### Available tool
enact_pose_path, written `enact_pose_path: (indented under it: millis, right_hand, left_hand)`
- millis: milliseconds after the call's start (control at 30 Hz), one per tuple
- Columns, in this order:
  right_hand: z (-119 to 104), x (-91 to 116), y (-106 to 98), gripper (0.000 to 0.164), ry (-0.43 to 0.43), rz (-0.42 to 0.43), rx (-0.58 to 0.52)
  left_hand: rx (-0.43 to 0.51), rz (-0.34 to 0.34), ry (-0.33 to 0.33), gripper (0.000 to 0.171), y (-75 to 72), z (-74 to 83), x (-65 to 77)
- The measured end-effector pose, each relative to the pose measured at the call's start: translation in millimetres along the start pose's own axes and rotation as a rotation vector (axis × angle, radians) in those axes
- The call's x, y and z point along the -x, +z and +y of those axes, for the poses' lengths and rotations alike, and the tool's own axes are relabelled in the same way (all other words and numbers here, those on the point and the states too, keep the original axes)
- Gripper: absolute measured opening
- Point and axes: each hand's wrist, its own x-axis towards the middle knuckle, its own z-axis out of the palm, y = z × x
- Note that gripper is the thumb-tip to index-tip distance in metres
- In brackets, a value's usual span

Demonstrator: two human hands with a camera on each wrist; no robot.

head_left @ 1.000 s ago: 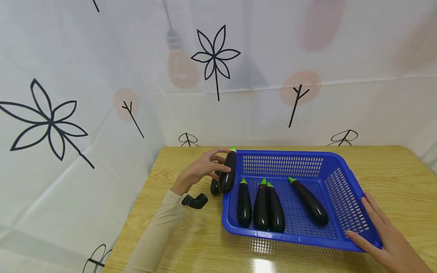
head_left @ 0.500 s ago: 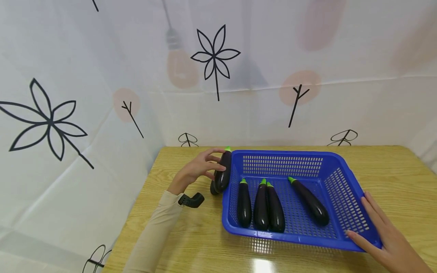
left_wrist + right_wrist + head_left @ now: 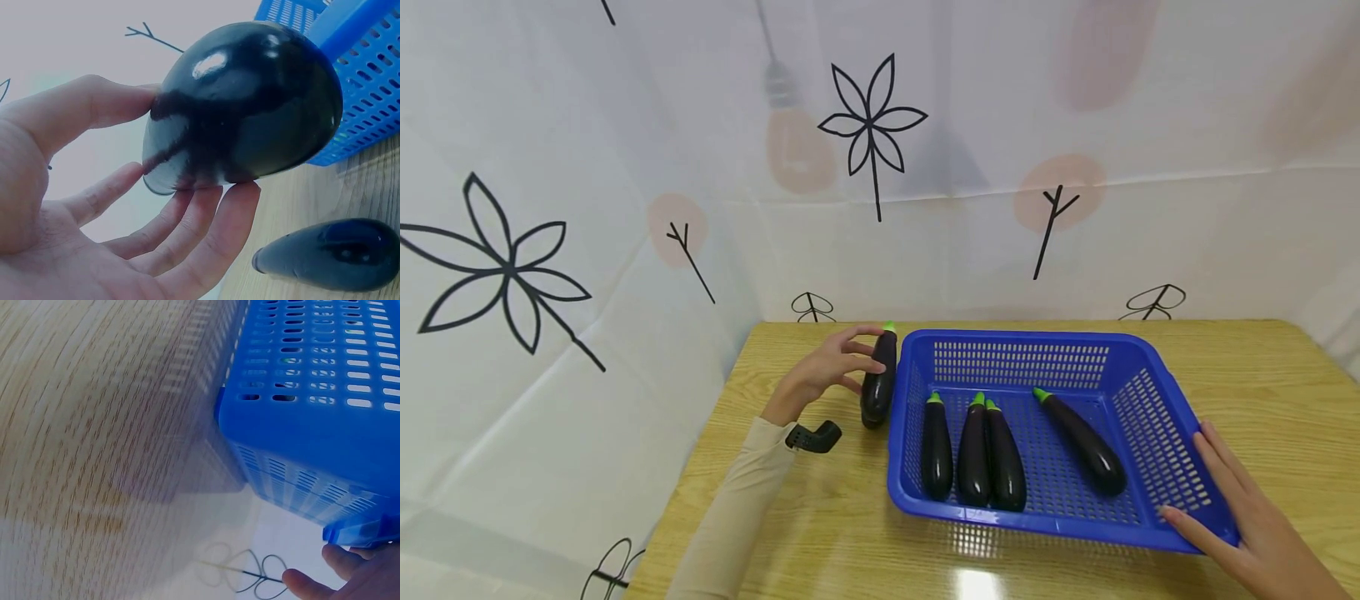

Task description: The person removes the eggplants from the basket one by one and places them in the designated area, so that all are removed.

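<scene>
In the head view my left hand [image 3: 832, 364] holds a dark, glossy eggplant [image 3: 880, 379] with a green stem, just outside the basket's left wall. The left wrist view shows the thumb and fingertips pinching this eggplant [image 3: 244, 106] from the side. A second eggplant [image 3: 331, 253] lies on the table under it, mostly hidden in the head view. My right hand [image 3: 1255, 517] rests at the near right corner of the blue basket [image 3: 1052, 529], fingers straight along the rim. In the right wrist view its fingertips [image 3: 340, 559] are right at the rim.
Inside the basket, one eggplant [image 3: 936, 450] lies near the left wall, with a pair of eggplants [image 3: 992, 458] side by side near it. Another eggplant [image 3: 1081, 442] slants at the right. The wooden table [image 3: 820, 517] ends against a patterned white cloth [image 3: 970, 250].
My left hand has moved left with the eggplant, from the basket's left rim to above the eggplant on the table. The right hand and basket stay in place.
</scene>
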Motion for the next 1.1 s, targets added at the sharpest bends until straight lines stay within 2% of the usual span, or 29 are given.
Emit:
enact_pose_path:
  millis: [667, 1100]
  right_hand:
    - [-1.2, 0.4, -0.6, 0.095, -0.009, 0.001, -0.024]
    - [-1.3, 0.0, -0.2, 0.095, 0.021, -0.014, -0.017]
  left_hand:
    - [0.025, -0.006, -0.010, 0.053, -14.2, -16.1, -1.5]
    - [0.020, 0.021, -0.032, 0.059, -22.9, -29.2, -6.4]
